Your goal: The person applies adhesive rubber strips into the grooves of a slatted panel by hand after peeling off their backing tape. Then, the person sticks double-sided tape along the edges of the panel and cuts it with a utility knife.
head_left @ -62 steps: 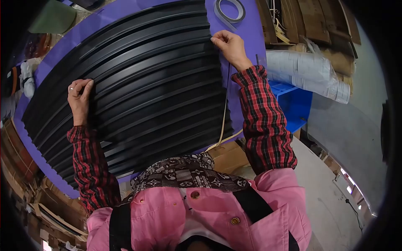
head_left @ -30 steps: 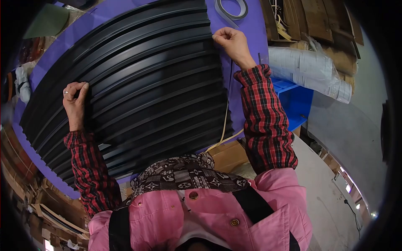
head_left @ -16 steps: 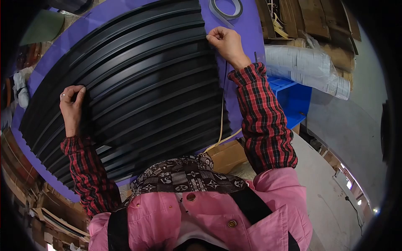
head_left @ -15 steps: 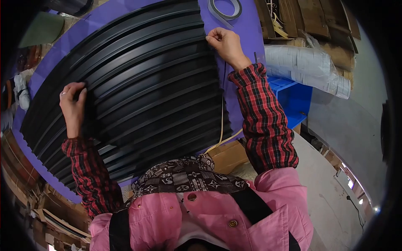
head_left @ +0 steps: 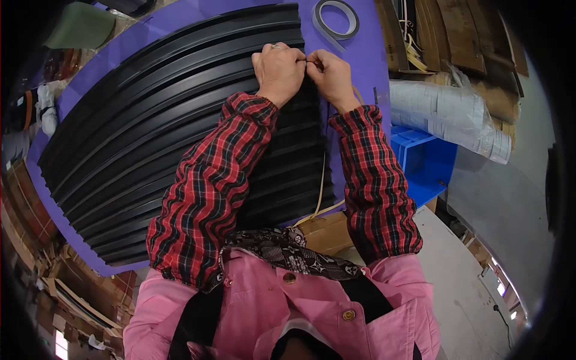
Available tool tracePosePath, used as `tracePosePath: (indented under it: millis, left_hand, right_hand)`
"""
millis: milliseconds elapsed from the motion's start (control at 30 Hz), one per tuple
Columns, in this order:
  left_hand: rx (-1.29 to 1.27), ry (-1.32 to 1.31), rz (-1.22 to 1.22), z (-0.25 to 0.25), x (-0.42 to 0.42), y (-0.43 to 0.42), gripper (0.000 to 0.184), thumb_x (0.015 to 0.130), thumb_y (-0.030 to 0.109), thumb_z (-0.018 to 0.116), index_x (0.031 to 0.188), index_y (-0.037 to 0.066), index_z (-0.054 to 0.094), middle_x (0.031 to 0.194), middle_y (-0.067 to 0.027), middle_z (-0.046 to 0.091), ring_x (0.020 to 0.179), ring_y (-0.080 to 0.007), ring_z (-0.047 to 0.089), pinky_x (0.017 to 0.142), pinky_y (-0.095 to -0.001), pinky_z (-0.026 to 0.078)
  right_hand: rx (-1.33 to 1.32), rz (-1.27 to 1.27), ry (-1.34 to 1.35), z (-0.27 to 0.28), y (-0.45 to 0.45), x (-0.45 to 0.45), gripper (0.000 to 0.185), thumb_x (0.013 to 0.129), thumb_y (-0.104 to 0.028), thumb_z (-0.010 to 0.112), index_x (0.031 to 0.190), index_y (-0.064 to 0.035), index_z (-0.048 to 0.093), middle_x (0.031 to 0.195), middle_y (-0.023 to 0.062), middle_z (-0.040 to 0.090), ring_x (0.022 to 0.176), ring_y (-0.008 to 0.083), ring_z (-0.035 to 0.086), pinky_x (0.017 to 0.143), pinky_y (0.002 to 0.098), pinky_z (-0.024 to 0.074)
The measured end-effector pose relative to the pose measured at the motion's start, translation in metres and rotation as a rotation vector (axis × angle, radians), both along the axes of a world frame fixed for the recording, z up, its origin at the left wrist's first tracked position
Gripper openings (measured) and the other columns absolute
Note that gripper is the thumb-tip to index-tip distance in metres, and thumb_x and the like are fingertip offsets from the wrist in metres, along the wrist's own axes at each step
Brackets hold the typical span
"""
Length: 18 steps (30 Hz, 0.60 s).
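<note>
Head view, black strips: the long, black, ridged strips [head_left: 168, 114] lie side by side on the large purple table [head_left: 369, 66]; they cover most of its visible top, in a fan-like curve.
Left hand: the left hand [head_left: 279, 71], with a ring on one finger, is over the far right part of the black strips. Its fingers are bent and narrow – if something thin is between them, I cannot tell.
Right hand: the right hand [head_left: 331, 75] is just beside it, at the right edge of the strips. Thumb and forefinger are pinched together, and their tips come close to the left fingertips; what they hold is too small to tell.
Sleeves: both arms wear red-and-black plaid sleeves [head_left: 201, 207].
Tape: a flat grey tape roll [head_left: 354, 27] lies on the table, far and to the right of the strips – its loose end points near.
Right side: beside the table is a blue plastic crate [head_left: 426, 168]; a plastic-wrapped white bundle [head_left: 447, 111] lies farther, and brown cardboard pieces [head_left: 453, 30] beyond it.
Near edge: a brown cardboard box [head_left: 327, 234] is below the pale yellow strap [head_left: 322, 186].
</note>
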<state>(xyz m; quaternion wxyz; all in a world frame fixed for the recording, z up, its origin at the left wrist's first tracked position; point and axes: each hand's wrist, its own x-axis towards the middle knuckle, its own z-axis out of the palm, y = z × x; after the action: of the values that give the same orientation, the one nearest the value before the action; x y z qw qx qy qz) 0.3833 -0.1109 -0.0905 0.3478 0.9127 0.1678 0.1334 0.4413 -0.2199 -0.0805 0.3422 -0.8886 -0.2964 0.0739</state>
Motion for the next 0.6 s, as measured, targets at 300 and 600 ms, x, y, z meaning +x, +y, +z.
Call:
tracePosePath:
  millis: [300,600]
  left_hand:
    - [-0.533,-0.401,-0.174,0.021,-0.024,0.020,0.025,0.072,0.020,0.051,0.093,0.011,0.059,0.081,-0.0042,0.056,0.073,-0.0178,0.049,0.062,-0.0264,0.036]
    - [-0.826,-0.032,-0.311,0.085,-0.124,0.055,0.019,0.083,0.017,0.046,0.088,0.002,0.057,0.063,0.0007,0.052,0.057,-0.0062,0.045,0.053,-0.0181,0.037]
  right_hand:
    - [0.952,-0.102,0.792,0.102,0.029,-0.019,0.010,0.080,-0.008,0.051,0.089,-0.0033,0.052,0.083,0.0069,0.057,0.070,0.0116,0.054,0.062,0.0226,0.0447]
    - [1.511,0.251,0.917,0.175,0.016,-0.044,0.017,0.082,-0.015,0.049,0.091,-0.0008,0.051,0.085,0.0067,0.055,0.081,0.0148,0.053,0.077,0.0304,0.0408]
